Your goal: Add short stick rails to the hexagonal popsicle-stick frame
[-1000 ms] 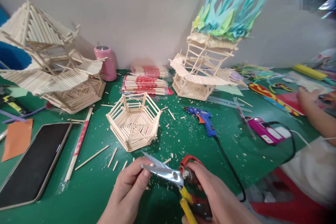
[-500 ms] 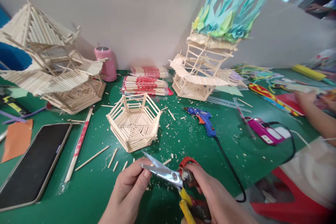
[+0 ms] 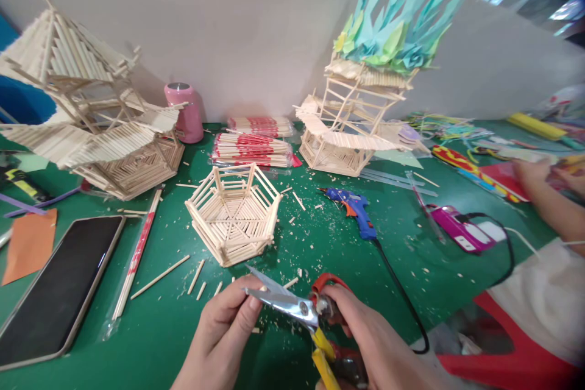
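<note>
At the bottom centre, my right hand [image 3: 365,329] grips the handles of the scissors [image 3: 292,306], whose blades are parted and point left. My left hand [image 3: 227,323] pinches a short wooden stick [image 3: 263,288] between thumb and forefinger, with the blades around its end; most of the stick is hidden. Just beyond sits an open polygonal basket of sticks [image 3: 235,219]. Short cut pieces [image 3: 196,276] and one longer stick [image 3: 159,277] lie to the left of the hands on the green table [image 3: 283,365].
A blue glue gun [image 3: 354,207] with a black cord lies right of the basket. Two stick pavilions [image 3: 109,152] [image 3: 347,140], stick packs [image 3: 251,149] and a pink bottle [image 3: 185,113] stand behind. A phone [image 3: 59,286] lies left; another person's arms [image 3: 548,195] are at right.
</note>
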### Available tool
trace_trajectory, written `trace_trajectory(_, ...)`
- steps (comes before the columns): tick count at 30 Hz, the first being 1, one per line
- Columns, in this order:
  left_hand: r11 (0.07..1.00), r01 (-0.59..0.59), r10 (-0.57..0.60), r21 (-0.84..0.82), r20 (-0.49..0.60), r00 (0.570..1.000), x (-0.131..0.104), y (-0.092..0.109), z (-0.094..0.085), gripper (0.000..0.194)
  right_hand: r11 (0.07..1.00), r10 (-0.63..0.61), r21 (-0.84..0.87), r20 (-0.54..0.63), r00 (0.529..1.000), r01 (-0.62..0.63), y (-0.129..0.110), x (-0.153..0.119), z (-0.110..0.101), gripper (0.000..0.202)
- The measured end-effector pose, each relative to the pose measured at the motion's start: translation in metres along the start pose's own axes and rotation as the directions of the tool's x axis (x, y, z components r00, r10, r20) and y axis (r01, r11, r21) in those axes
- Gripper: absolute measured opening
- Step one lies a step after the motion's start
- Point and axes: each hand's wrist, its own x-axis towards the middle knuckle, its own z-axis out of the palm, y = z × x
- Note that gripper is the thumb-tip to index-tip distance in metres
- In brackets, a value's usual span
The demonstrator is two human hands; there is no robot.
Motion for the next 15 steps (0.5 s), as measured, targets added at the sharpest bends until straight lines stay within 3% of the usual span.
trace_trajectory(15, 0.999, 0.039, -0.04, -0.018, -0.032, 0.999, -0.001, -0.0004, 0.0011, 0.016, 0.995, -0.006, -0.103, -0.025, 1.0, 0.003, 0.0009, -0.001, 0.0, 0.058)
